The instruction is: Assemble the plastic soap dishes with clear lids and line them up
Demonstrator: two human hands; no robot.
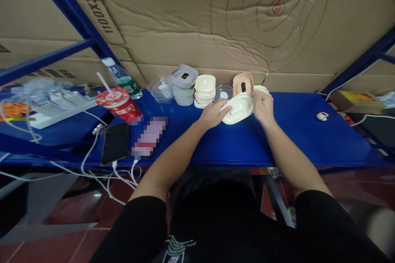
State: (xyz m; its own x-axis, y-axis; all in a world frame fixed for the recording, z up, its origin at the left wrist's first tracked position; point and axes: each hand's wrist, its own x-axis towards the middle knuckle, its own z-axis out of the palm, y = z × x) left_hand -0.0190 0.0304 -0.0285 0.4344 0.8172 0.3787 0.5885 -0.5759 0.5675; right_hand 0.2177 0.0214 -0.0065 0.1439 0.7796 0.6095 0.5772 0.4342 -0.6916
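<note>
A cream plastic lid (237, 109) with a raised oval middle is tilted toward me above the blue table. My left hand (214, 114) pinches its left edge, thumb lying on the face. At its upper right edge, my right hand (263, 106) has its fingers closed on the rim. Directly behind stands a peach-coloured piece (243, 84) with a dark oval slot. Another cream piece (261, 89) is partly hidden behind my right hand. Left of these are a clear plastic container (224, 91), a stack of cream pieces (205, 90) and a stack of grey containers (184, 84).
More clear containers (162, 89) sit farther left. A red drink cup (119, 104) with a straw leans beside a water bottle (122, 79). A black phone (115, 143) and a blurred phone (149, 136) trail white cables. An earbud case (322, 116) lies right; cardboard (179, 20) backs the table.
</note>
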